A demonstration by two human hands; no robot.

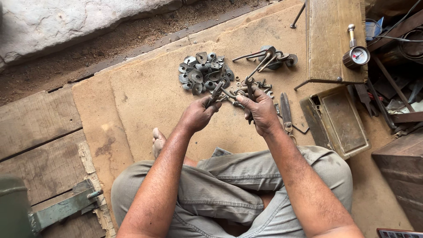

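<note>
Two hands work at frame centre, above a cardboard sheet (145, 101) on the floor. Person sits cross-legged; grey trousers (229, 185) fill lower centre, bare foot (157, 142) shows just left of left forearm.

Left hand (198, 115): fingers closed on a small dark metal part (217, 91) that sticks out up-right from the fist. Right hand (261, 110): fingers clamped on a metal rod (250, 84), rod roughly upright, its tip above the knuckles. Both parts sit close together between the hands, centre frame; whether they touch cannot be told.

Nearby items, approx. positions:
- Washer pile (203, 72), upper centre, just above left hand; dull grey, cupped discs.
- Loose nuts (263, 86), small, scattered just above right hand.
- Bent rods w/ fittings (266, 57), upper centre-right, beyond the nuts.
- Flat file (285, 110), lying on cardboard just right of right hand, lengthwise top to bottom.
- Tray (343, 125), shallow, metal, right of centre.
- Wood box (328, 39), upper right; pressure gauge (356, 56) at its right edge.
- Planks (39, 132), left side.
- Green bracket (66, 207), lower left.
</note>
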